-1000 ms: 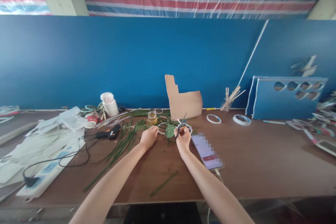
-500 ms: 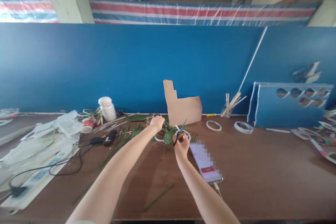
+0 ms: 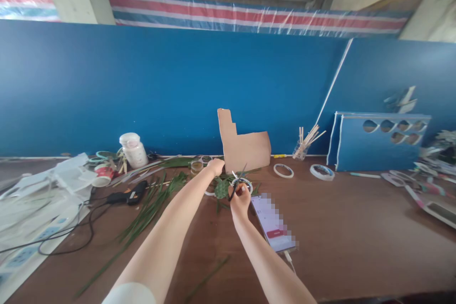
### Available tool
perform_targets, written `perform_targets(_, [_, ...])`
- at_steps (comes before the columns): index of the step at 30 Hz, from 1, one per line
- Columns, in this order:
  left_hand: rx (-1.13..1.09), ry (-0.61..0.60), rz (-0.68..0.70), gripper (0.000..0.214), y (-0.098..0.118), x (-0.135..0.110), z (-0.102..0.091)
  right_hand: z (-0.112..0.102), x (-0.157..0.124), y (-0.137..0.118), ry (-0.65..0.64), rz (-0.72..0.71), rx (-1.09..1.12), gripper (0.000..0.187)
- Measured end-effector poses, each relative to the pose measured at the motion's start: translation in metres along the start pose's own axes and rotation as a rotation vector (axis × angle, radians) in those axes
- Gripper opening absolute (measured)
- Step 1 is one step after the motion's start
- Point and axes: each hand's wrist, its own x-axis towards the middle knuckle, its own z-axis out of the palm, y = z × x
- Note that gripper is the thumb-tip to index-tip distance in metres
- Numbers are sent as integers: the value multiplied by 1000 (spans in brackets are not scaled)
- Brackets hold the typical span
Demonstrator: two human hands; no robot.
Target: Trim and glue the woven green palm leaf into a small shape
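Blue wall (image 3: 160, 90) rises behind a brown tabletop (image 3: 338, 237), under a striped tarp (image 3: 249, 16), and the single head view looks down over both forearms. The right grip (image 3: 241, 203) is closed around the scissors (image 3: 235, 189), their blades pointing up and away past the fingers, with nothing visibly between them. Just ahead of that grip sits a white ring (image 3: 241, 182), and just to its left lies a round green leaf (image 3: 221, 189), with loose grass blades (image 3: 149, 206) farther left. A second ring (image 3: 208, 193) shows only as a pale arc left of the leaf. The left grip (image 3: 215, 167) hangs curled above the far edge of the greenery, beside a small jar (image 3: 196, 166); whether it pinches anything cannot be told, since the back of the hand hides the fingers. A phone (image 3: 272, 223) lies just right of the right grip, and a cardboard cutout (image 3: 242, 142) stands beyond both grips. Well left of them rest a glue gun (image 3: 128, 194) and a bottle (image 3: 133, 150). Clean work here would likely mean steadying the leaf close to the cutting line, with the blade tips clear of the ring and fingers.
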Motion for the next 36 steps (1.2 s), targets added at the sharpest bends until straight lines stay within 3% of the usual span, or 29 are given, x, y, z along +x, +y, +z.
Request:
perform_targets(14, [24, 69, 182, 28, 7, 6, -11, 2, -1, -2, -47, 73, 23, 23])
perform_targets(26, [-208, 276, 52, 16, -22, 4, -32, 4, -2, -2, -112, 110, 83, 25])
perform_targets(31, [-304, 336, 17, 21, -35, 0, -36, 5, -4, -9, -200, 114, 119, 24])
perform_targets(36, [-345, 402, -17, 22, -43, -3, -44, 6, -10, -17, -380, 150, 179, 25])
